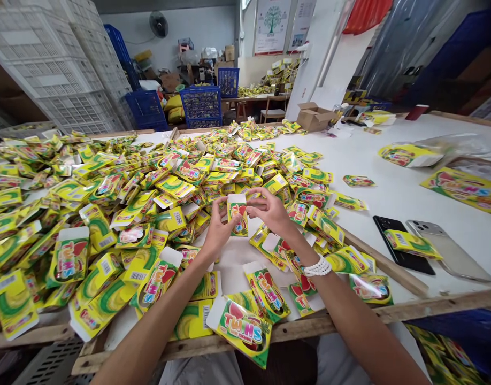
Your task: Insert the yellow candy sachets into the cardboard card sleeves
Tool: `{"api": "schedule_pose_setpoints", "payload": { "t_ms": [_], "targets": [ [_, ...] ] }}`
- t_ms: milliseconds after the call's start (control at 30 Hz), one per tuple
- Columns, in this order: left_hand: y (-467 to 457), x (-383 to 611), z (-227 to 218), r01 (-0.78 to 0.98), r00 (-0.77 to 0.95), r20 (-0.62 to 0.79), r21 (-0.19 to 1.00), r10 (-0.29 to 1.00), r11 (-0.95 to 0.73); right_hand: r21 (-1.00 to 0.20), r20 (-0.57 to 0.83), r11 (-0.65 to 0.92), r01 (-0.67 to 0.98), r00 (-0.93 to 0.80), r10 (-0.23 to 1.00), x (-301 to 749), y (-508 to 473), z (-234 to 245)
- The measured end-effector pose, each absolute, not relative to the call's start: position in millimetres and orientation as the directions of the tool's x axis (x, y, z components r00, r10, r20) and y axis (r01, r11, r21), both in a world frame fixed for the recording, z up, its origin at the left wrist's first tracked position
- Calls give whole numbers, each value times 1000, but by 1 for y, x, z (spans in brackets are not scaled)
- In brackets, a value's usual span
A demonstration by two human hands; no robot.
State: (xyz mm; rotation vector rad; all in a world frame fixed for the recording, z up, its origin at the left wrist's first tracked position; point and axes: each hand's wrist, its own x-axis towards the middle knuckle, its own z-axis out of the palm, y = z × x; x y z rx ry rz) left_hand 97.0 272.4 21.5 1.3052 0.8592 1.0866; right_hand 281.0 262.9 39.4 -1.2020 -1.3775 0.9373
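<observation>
Upright between my hands is a small yellow and green candy box [238, 206] printed TWINS, with its white end flap at the top. My left hand [219, 230] grips the box from the left, its thumb across the front. At the right edge of the same box, my right hand [273, 211], with a white beaded bracelet [316, 266] on its wrist, pinches with thumb and fingertips. Just below lies a similar TWINS box [266, 291] with a white flap. A larger-looking TWINS box [242, 329] rests over the near table edge.
A wide heap of candy boxes [121, 184] covers the table's left and middle. At right, a wooden strip [384, 262] borders the heap near two phones [450, 251], with a candy box across them. Farther back stand a cardboard box [315, 115] and blue crates [201, 104].
</observation>
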Motion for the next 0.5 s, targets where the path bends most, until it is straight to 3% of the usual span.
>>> {"api": "schedule_pose_setpoints", "payload": {
  "t_ms": [233,500],
  "targets": [
    [265,99,28,-111,318,1,993,948,36,-980,178,165,111,116,977,274,257,42],
    [264,102,23,-69,349,54,997,936,-32,-992,117,110,61,110,987,278,260,39]
  ]
}}
